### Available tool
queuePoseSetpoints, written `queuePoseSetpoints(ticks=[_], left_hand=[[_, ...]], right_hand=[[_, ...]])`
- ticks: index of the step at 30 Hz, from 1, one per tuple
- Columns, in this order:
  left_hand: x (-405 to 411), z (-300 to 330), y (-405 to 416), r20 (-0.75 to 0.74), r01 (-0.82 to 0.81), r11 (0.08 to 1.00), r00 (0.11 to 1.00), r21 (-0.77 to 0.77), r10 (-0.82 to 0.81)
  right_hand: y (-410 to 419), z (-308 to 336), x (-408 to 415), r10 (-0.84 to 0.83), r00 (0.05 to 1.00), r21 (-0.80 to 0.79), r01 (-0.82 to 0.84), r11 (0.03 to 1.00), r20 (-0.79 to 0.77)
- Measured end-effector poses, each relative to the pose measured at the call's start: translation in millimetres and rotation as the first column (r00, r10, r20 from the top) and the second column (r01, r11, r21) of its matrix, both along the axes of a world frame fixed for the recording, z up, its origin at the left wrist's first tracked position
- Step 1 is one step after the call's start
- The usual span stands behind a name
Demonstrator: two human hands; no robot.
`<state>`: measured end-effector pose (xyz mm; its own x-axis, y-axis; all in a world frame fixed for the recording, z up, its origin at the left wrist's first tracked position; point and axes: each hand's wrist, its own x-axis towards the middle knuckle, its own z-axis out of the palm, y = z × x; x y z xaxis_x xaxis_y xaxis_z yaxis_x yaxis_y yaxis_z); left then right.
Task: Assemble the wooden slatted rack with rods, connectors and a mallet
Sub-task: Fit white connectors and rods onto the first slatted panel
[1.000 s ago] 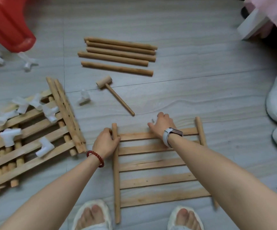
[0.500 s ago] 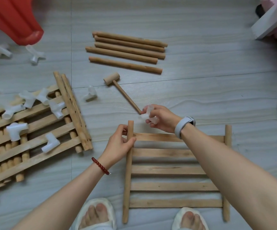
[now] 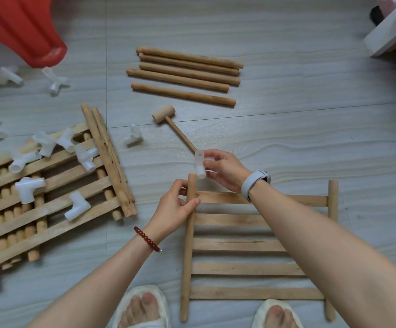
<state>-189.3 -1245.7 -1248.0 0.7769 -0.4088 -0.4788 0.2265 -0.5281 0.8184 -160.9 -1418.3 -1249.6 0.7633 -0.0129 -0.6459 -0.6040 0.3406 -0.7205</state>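
Spare panels (image 3: pixel 50 197) lie left of the slatted panel (image 3: pixel 251 245). Left hand (image 3: pixel 175 209) grips its left rail's far end; right hand (image 3: pixel 225 170) pinches a connector (image 3: pixel 199 165) just beyond it. Fitting step; next, align socket and press.

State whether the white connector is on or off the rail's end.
Off. The right hand holds the connector just beside the rail's bare tip.
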Motion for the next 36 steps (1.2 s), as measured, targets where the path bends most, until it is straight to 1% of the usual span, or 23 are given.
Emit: queuePoseSetpoints(ticks=[5,10,15,17,19,22,27,32,34,36], left_hand=[[0.6,-1.7,1.7,0.004,0.015,1.0,1.0,0.003,-0.015],[1.1,-1.8,-0.1,0.012,0.03,1.0,0.999,-0.007,-0.03],[3.5,-3.4,-0.6,0.007,0.033,0.999,0.999,-0.008,-0.033],[4.9,-4.2,-1.1,0.01,0.038,0.999,0.999,-0.004,-0.038],[5.2,-5.4,-2.0,0.008,0.039,0.999,0.999,-0.004,-0.039],[5.1,-6.1,-3.1,-0.003,0.027,1.0,1.0,-0.014,-0.027],[5.6,-7.7,-2.3,-0.013,0.005,1.0,1.0,-0.029,-0.006],[7.2,-10.1,-3.2,-0.013,-0.012,1.0,1.0,-0.023,0.011],[6.5,-10.7,-3.2,-0.018,-0.009,1.0,1.0,-0.01,0.009],[5.8,-11.7,-2.2,-0.021,-0.003,1.0,1.0,0.013,0.004]], right_hand=[[3.3,0.8,1.8,-0.071,0.997,0.063,0.069,0.996,0.022],[5.6,-1.2,3.8,-0.101,0.995,0.095,0.101,0.99,-0.001],[4.5,-3.5,4.0,-0.224,0.975,0.125,0.223,0.967,-0.005],[4.7,-1.5,5.3,-0.25,0.968,0.135,0.248,0.959,0.001],[7.3,1.0,5.1,-0.22,0.975,0.129,0.216,0.968,0.013],[11.3,3.1,4.5,-0.128,0.992,0.097,0.126,0.987,0.022],[8.9,3.1,6.7,-0.062,0.997,0.073,0.058,0.996,0.047],[6.5,7.2,8.9,0.034,0.996,0.001,-0.034,0.999,0.081],[5.4,7.3,8.5,0.06,0.996,-0.025,-0.058,0.998,0.073],[4.6,7.6,7.7,0.073,0.996,-0.013,-0.073,0.997,0.051]])
